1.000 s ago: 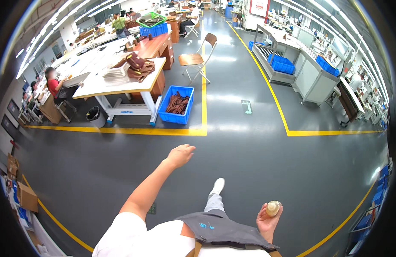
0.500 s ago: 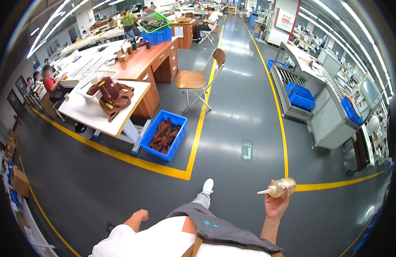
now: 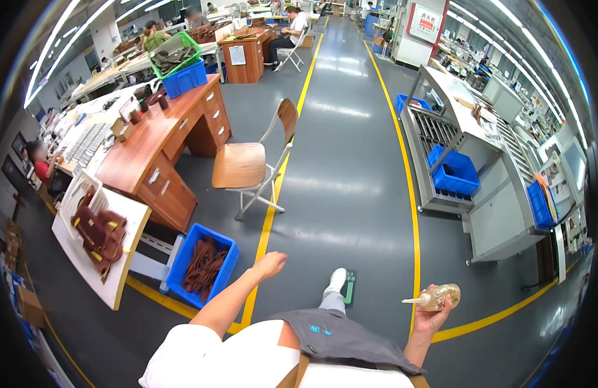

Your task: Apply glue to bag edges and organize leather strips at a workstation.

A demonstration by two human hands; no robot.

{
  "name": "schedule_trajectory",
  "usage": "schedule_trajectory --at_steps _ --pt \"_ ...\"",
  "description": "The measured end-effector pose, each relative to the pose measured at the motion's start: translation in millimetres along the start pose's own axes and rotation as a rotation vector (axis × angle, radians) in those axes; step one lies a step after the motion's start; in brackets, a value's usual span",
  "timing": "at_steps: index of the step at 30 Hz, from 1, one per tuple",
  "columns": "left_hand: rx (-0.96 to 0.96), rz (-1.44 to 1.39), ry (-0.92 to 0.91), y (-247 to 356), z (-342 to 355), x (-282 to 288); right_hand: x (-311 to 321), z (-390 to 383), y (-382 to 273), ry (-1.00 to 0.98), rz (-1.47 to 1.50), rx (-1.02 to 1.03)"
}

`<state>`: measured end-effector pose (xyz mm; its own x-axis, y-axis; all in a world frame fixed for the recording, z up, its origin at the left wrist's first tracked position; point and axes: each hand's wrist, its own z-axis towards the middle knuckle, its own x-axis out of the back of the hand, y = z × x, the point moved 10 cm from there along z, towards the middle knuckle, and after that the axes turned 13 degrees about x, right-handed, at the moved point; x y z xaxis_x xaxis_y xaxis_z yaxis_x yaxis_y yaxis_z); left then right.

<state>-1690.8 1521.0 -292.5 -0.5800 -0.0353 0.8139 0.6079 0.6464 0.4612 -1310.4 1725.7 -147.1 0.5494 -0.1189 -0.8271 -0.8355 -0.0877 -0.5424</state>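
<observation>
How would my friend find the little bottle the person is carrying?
Start at the yellow floor line on the grey floor and follow it down to the person's right hand. The bottle there is small, amber, with a pointed nozzle, unlike the big blue bins nearby.

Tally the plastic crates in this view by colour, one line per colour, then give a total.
Blue crates: 5, namely floor crate of brown pieces, desk crate, cart crate, far crate, right shelf crate
Green crates: 1, stacked on the desk crate
Total: 6
</observation>
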Motion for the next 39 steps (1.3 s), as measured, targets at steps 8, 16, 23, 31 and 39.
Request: schedule_trajectory --at_steps 8,16,23,31,39 --pt "0.094 -0.046 0.006 43 130 37 -167 200 129 -0.318 0.085 -0.218" --pt "0.377 -0.331 0.241 -6 226 123 -327 331 319 -0.445 0.116 -0.464" --pt "0.239 -0.355 0.439 27 407 268 -412 439 424 -0.441 0.138 -0.481" --pt "0.189 -0.280 0.386 12 593 378 -523 568 541 -0.486 0.126 -0.451" --pt "0.517 -0.399 0.487 -92 642 431 -702 565 775 -0.681 0.087 -0.794"
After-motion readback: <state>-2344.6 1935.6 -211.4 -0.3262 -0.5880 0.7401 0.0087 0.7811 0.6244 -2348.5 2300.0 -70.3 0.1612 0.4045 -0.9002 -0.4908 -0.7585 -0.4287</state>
